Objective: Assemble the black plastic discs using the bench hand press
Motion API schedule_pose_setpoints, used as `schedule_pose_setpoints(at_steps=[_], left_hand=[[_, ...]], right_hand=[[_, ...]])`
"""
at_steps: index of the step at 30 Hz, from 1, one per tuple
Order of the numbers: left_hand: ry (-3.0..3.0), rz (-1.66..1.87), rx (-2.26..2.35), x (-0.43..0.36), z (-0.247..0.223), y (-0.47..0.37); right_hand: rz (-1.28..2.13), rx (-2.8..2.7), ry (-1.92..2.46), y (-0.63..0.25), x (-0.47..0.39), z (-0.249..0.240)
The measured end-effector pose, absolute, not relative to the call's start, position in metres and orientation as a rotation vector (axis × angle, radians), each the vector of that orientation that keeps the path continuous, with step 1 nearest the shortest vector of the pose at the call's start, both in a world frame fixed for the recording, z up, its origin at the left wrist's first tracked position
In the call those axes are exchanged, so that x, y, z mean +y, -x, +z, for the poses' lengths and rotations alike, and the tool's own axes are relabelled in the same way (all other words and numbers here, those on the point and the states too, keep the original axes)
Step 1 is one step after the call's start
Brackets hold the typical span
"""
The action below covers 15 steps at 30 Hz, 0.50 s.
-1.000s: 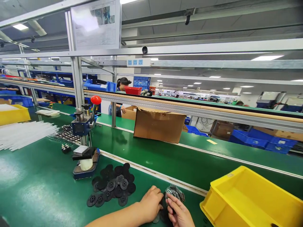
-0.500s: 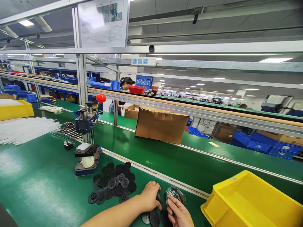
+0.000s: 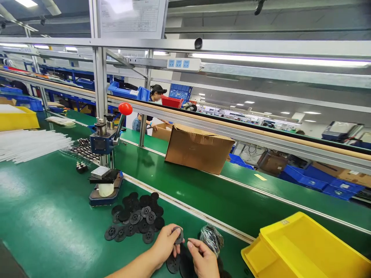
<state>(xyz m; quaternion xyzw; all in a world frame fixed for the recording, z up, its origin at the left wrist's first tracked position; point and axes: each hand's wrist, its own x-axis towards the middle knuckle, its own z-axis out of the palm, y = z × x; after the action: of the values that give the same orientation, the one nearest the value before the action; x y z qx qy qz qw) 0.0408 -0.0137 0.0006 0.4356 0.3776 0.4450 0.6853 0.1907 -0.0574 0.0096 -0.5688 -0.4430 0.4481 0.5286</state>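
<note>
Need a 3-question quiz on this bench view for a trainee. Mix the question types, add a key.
1. What does the left hand hold? a) a white strip; b) a black disc; c) a yellow bin.
2. True or false: a pile of black discs lies between the hand press and the left hand.
3. Fill in the colour: the ball knob on the press lever is ____.

Key: 1 b; 2 true; 3 red.
</note>
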Motion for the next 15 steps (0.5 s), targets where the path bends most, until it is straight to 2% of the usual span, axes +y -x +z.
schedule_pose_setpoints(at_steps=[6, 15], left_hand=[[-0.755, 0.890, 0.643, -0.024, -0.007, -0.035], [-0.781, 0.823, 0.701, -0.021, -0.001, -0.034]], right_hand=[[0.589, -1.649, 1.446, -0.178, -0.056, -0.009], [0.013, -1.893, 1.383, -0.186, -0.056, -0.018]])
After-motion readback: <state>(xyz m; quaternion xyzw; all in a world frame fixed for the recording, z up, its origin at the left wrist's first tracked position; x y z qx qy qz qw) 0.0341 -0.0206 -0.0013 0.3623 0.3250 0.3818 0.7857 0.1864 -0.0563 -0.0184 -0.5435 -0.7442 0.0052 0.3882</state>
